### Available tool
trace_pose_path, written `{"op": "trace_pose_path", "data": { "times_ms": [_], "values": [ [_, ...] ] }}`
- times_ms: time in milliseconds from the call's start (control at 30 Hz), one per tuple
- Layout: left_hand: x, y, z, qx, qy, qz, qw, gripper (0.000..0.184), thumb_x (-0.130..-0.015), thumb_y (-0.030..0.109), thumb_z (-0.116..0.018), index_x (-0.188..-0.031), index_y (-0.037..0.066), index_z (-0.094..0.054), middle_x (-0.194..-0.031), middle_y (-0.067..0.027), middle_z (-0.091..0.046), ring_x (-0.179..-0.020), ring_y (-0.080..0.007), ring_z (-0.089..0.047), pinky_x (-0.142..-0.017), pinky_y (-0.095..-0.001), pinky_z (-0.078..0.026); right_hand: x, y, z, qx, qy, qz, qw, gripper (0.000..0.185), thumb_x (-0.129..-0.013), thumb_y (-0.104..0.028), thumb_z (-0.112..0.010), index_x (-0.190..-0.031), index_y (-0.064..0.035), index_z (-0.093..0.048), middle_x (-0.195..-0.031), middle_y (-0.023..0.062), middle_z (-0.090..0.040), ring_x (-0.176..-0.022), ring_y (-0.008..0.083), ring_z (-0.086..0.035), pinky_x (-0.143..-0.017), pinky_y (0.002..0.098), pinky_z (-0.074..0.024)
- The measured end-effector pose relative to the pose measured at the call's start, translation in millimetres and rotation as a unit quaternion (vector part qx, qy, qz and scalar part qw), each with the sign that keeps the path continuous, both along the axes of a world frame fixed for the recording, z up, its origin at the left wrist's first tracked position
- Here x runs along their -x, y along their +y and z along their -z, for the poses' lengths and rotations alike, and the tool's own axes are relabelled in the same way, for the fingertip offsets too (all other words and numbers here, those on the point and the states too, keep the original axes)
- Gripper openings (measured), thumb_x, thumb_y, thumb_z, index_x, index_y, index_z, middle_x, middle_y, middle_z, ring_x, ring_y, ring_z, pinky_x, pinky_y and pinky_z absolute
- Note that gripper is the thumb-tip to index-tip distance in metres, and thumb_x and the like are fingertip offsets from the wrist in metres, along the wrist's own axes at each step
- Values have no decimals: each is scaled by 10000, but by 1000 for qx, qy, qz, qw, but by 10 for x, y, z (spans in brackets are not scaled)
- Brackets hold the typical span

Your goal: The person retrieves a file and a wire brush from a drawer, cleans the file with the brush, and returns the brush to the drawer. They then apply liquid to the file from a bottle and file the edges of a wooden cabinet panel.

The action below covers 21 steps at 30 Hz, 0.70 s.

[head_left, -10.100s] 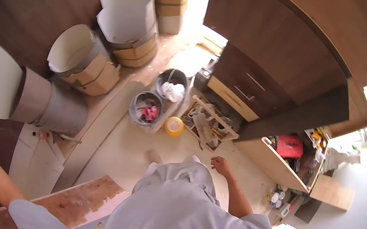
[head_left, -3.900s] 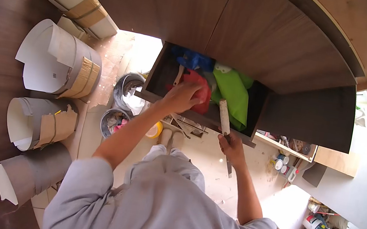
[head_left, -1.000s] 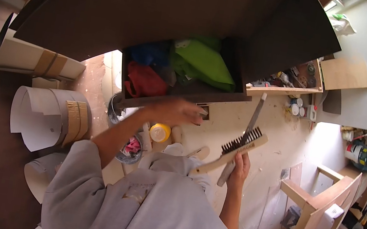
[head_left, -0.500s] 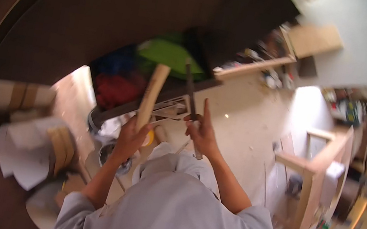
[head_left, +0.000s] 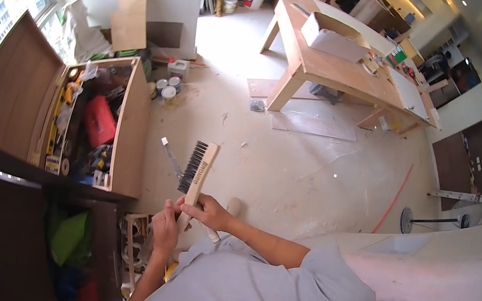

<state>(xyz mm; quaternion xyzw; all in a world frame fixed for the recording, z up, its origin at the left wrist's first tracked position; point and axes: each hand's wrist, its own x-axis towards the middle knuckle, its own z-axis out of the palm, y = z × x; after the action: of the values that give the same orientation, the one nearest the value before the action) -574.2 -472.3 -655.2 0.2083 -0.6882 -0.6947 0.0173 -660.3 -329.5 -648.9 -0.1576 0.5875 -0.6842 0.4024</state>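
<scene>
A wire brush (head_left: 200, 172) with dark bristles and a pale wooden back stands tilted upward in front of me. My left hand (head_left: 165, 227) is closed round its lower end. My right hand (head_left: 208, 212) is closed right beside it, its fingers touching the brush's handle. A long narrow tool (head_left: 173, 158) with a speckled grey blade passes behind the brush, and its pale handle end comes out below my right hand. My right fingers partly hide the grip on this tool.
An open wooden chest (head_left: 136, 127) with a red case (head_left: 99, 120) and tools is at left. Paint cans (head_left: 168, 93) stand by it. A wooden worktable (head_left: 331, 70) carries a white box (head_left: 334, 38). A dark cabinet (head_left: 4, 232) with green and red cloth-like things lies lower left.
My view has swung away from the dark cabinet to the open room. My hands, apart before, have come together, bringing the brush and the narrow tool across each other.
</scene>
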Motion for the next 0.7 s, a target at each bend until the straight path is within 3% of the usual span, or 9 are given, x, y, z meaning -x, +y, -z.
{"op": "trace_pose_path", "data": {
  "times_ms": [33,133,167,233,267,333,467,633,700],
  "values": [
    [268,64,88,-36,-40,25,998,589,-1049,458,-360,-1053,-46,-665,-845,-79,-689,-759,-150,-653,-683,-293,-512,190,210,61,-29,94,26,995,289,-964,-274,-608,-1088,-14,-609,-986,76,-652,-960,142,-602,-870,304,-485],
    [1024,552,265,-159,-67,100,980,577,-1045,470,-358,-1211,-29,-596,-1124,-114,-657,-1018,-173,-629,-850,-310,-507,750,921,47,-15,63,34,997,266,-966,-247,-602,-1096,-15,-607,-995,73,-640,-959,141,-585,-867,303,-476],
    [1258,675,447,-269,-96,152,946,567,-1044,463,-358,-1319,-6,-517,-1303,-132,-565,-1167,-200,-567,-944,-329,-479,912,1094,165,26,117,50,992,255,-968,-245,-590,-1082,-18,-607,-1000,64,-632,-978,144,-574,-882,306,-468],
    [1673,1118,487,-381,-70,144,911,512,-1047,383,-387,-1303,-37,-529,-1270,-152,-593,-1137,-226,-594,-936,-347,-499,1262,1434,204,44,88,12,995,214,-947,-192,-620,-1084,-30,-591,-1024,53,-629,-967,146,-580,-875,318,-478],
    [1939,1327,417,-407,-62,174,894,480,-1039,336,-404,-1292,-51,-532,-1249,-164,-602,-1119,-232,-606,-938,-351,-506,1424,1566,111,17,148,1,989,186,-937,-193,-630,-1027,-39,-581,-979,43,-613,-941,146,-576,-855,306,-478],
    [2380,1646,151,-437,-43,187,879,414,-1008,210,-443,-1286,-85,-529,-1210,-192,-617,-1068,-232,-635,-934,-340,-527,1683,1772,18,14,92,9,996,176,-956,-197,-604,-1041,-44,-588,-930,30,-593,-905,119,-556,-819,293,-470],
    [3176,1867,153,-405,-54,208,889,331,-1036,265,-462,-1071,-40,-587,-928,-114,-654,-840,-171,-638,-762,-308,-546,2285,2189,-81,48,68,45,996,177,-978,-207,-574,-1066,-53,-581,-945,4,-558,-902,101,-530,-811,274,-452],
    [4128,2178,273,-404,-84,244,878,350,-1056,282,-421,-1036,-23,-591,-865,-101,-645,-825,-182,-641,-749,-319,-550,2895,2661,91,153,-100,142,973,291,-1010,-243,-527,-1172,-3,-551,-1032,38,-550,-990,119,-515,-879,282,-443],
    [4508,2289,262,-361,-126,268,884,352,-1056,282,-420,-1032,-25,-589,-873,-103,-645,-837,-183,-638,-755,-327,-552,3164,2807,-22,125,-88,186,971,295,-1009,-238,-527,-1158,16,-535,-1028,57,-556,-992,130,-527,-894,297,-448]
  ]
}}
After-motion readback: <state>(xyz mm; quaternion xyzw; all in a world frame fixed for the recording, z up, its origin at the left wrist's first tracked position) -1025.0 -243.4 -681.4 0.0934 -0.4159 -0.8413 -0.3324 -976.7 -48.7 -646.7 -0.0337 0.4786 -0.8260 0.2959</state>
